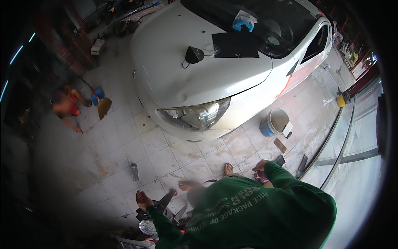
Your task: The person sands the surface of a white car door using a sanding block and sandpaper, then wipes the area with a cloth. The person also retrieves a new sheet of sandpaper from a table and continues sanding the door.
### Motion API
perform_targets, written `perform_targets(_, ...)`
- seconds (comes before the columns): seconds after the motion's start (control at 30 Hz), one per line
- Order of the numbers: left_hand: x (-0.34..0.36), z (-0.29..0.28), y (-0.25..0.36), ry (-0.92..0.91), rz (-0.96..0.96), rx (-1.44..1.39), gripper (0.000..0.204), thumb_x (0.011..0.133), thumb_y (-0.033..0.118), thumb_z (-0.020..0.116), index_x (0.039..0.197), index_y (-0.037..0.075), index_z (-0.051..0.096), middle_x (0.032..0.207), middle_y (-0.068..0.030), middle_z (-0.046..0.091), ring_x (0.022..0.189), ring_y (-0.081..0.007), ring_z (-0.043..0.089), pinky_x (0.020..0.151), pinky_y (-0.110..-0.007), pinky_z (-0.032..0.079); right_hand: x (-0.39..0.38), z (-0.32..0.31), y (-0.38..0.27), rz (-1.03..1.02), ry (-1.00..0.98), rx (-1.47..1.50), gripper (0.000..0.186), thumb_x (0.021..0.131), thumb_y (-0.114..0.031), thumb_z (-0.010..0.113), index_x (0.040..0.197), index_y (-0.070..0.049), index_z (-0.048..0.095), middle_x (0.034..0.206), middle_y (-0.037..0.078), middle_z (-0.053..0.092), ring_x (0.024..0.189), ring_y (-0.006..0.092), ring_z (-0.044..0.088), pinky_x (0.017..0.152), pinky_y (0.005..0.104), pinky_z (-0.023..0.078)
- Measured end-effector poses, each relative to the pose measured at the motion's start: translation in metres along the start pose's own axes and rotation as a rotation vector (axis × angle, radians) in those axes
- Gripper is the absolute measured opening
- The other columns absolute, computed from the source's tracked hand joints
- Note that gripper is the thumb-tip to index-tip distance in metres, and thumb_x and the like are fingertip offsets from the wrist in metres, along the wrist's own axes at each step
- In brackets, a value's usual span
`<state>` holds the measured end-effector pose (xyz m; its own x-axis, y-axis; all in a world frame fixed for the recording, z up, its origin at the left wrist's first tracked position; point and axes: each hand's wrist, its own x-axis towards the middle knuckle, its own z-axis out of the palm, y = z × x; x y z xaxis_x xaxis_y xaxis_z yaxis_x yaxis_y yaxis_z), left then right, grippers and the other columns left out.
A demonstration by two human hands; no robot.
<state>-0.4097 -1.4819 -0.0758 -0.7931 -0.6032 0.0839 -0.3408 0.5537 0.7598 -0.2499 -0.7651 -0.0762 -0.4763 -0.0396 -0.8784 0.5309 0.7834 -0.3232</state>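
At the lower left, my left hand [143, 200] has loosely bent, separated fingers, with nothing visible held. It is beside a dark metal and plastic assembly [163, 203] with a round chrome-rimmed part [147, 226]. My right hand [259, 165] is raised at the right, fingers curled; anything inside them is too small to make out. A pink item [260, 177] lies below it, partly hidden by my green sleeve. My bare feet [228, 169] rest on the tiled floor [145, 149], below the front of a white car [190, 83] with a cloudy headlight [192, 116].
A white-and-blue bucket [269, 126], brown block [280, 145] and yellow container [343, 99] stand right. A black mask [194, 55], dark sheet [234, 45] and blue packet [243, 20] lie on the car. Another person [68, 106] crouches left beside a broom [104, 108]. A glass panel [348, 174] borders the right.
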Motion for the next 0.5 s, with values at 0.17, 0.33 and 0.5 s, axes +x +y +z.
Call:
perform_targets(0.17,-0.086,0.146,0.147,-0.493,0.24,-0.005,0.034,0.092,0.022,0.073,0.122,0.005,0.072,0.107,-0.0128,0.074,0.088,-0.0245,0.072,0.079,-0.037,0.059,-0.058,0.068,0.146,0.293,0.204,0.63,0.039,0.092,-0.047,0.074,0.092,-0.009,0.084,0.09,0.005,0.08,0.082,0.0149,0.073,0.079,0.0326,0.057)
perform_targets(0.33,-0.223,0.263,0.25,-1.183,0.735,0.177,0.036,0.087,0.025,0.078,0.118,0.007,0.074,0.111,-0.0149,0.075,0.089,-0.0268,0.074,0.081,-0.037,0.06,-0.076,0.163,0.253,0.323,0.272,0.845,0.039,0.094,-0.043,0.072,0.079,-0.009,0.079,0.078,0.006,0.077,0.075,0.0179,0.073,0.072,0.0352,0.058)
perform_targets(0.5,-0.296,0.341,0.348,-1.527,1.035,0.223,0.042,0.086,0.032,0.078,0.12,0.009,0.074,0.108,-0.0145,0.075,0.097,-0.0277,0.073,0.086,-0.039,0.059,-0.079,0.225,0.278,0.153,0.184,0.416,0.042,0.092,-0.043,0.068,0.119,-0.012,0.074,0.11,0.008,0.078,0.097,0.0253,0.075,0.082,0.037,0.059)
